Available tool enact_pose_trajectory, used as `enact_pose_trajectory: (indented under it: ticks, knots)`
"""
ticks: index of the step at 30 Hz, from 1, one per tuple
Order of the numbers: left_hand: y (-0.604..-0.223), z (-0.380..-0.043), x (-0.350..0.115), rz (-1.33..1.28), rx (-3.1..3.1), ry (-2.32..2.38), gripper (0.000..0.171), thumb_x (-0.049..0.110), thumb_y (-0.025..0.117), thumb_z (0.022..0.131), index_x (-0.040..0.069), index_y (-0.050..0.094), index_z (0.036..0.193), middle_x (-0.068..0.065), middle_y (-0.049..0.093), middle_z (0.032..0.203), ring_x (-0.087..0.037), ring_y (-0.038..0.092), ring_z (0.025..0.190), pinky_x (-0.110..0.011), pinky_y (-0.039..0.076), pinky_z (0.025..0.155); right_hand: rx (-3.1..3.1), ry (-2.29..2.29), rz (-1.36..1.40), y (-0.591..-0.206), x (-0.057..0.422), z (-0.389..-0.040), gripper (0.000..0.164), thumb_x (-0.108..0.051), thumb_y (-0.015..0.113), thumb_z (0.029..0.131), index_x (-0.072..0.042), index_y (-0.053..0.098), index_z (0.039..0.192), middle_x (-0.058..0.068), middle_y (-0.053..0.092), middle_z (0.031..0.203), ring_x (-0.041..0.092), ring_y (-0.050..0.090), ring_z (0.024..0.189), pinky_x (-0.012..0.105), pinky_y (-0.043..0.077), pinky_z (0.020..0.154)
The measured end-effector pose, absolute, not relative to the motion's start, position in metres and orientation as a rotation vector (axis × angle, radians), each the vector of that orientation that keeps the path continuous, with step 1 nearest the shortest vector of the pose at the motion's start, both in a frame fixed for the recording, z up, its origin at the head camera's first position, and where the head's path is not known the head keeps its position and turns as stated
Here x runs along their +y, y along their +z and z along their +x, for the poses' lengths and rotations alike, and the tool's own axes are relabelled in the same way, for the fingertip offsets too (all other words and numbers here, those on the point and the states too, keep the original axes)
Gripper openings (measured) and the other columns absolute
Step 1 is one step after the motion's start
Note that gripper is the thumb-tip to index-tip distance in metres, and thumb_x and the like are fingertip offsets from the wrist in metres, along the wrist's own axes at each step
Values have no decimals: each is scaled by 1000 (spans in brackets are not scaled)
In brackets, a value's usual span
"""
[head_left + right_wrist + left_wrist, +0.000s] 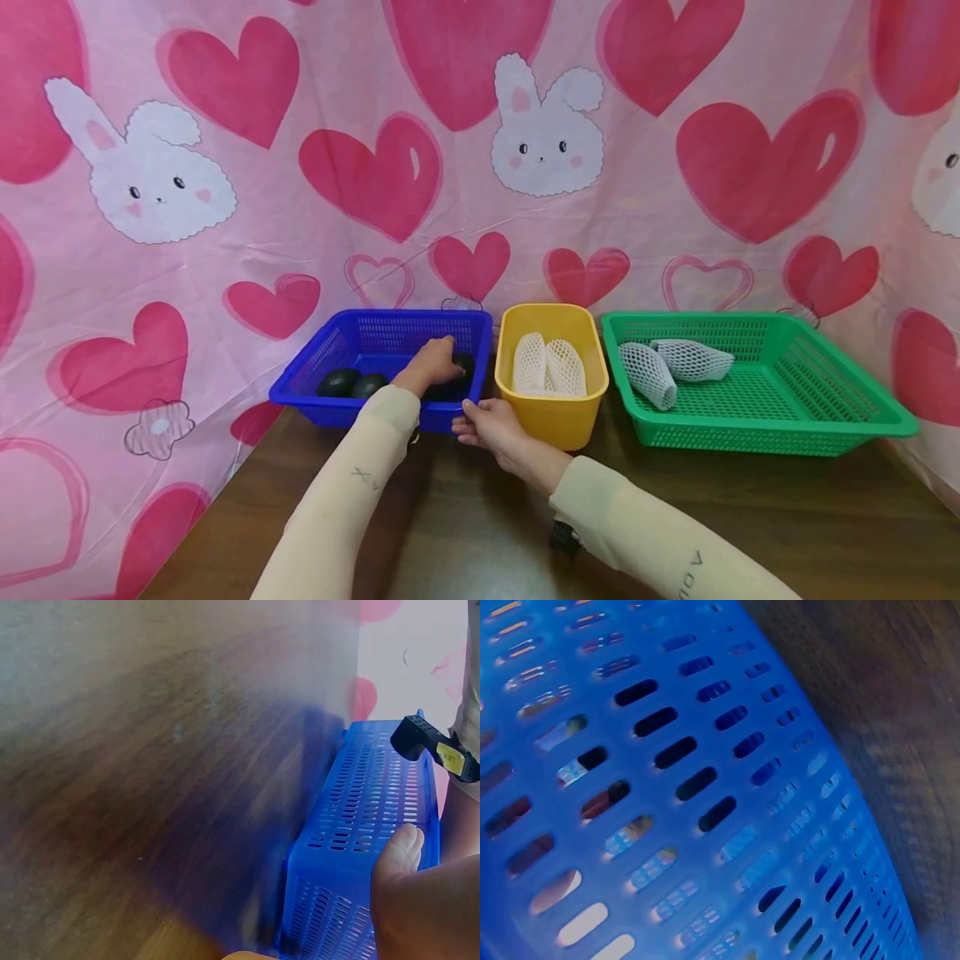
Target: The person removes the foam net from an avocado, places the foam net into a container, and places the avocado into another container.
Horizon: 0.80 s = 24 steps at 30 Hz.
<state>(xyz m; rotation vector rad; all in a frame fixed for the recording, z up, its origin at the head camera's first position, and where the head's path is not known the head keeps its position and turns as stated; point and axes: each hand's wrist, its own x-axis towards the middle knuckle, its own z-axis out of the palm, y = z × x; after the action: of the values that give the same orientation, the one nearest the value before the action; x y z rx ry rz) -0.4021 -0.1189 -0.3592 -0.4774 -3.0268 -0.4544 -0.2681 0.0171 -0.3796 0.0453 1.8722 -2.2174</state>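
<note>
In the head view, my left hand [435, 365] reaches into the right end of the blue basket [431, 315], bent over a dark avocado [467, 365] that it appears to grip. Part of that fruit and some fingertips are hidden. Two more dark avocados, one at the left [338, 382] and one beside it [369, 385], lie on the basket's near left side. My right hand [491, 425] holds the basket's near right corner, with the thumb at the rim and the fingers lower, against the outside. The left wrist view shows only slotted blue wall [667, 810] and table, no hand.
Right of the blue basket stands a yellow bin [551, 408] with white foam net sleeves [551, 367]. Farther right, a green basket [750, 437] contains two net-covered items [693, 361]. All rest on a brown wooden table [480, 525] before a pink heart-patterned cloth [465, 200].
</note>
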Motion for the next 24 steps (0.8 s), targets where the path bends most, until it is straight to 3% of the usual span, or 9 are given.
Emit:
enact_pose_trajectory:
  ticks: [6,12,16,24]
  knots:
    - [-351,-395,-123,-488,-3001,-520,63,21,75,85,-9,48,134,-26,57,128,-37,53,121,-45,40,103,1933,-2144,-72,-381,28,-258,29,-13,53,101,14,53,110,16,68,86,17,68,73,35,57,72]
    - [-335,-383,-127,-541,-2939,-588,62,21,74,86,-7,48,135,-25,54,132,-37,50,124,-45,37,105,2021,-2027,-160,-372,50,-250,29,-17,55,100,10,54,111,20,68,93,29,69,84,36,57,75]
    - [-325,-373,-129,-602,-2872,-614,61,22,74,87,-7,49,135,-23,54,133,-36,49,125,-45,36,106,2077,-1954,-226,-363,68,-244,26,-19,57,99,6,56,107,17,68,93,28,68,84,36,56,77]
    - [-314,-346,-126,-686,-2812,-697,63,25,73,88,-4,48,138,-20,53,137,-33,49,126,-44,36,106,2197,-1809,-423,-342,106,-232,27,-18,58,99,8,55,107,14,68,92,27,68,86,38,56,79]
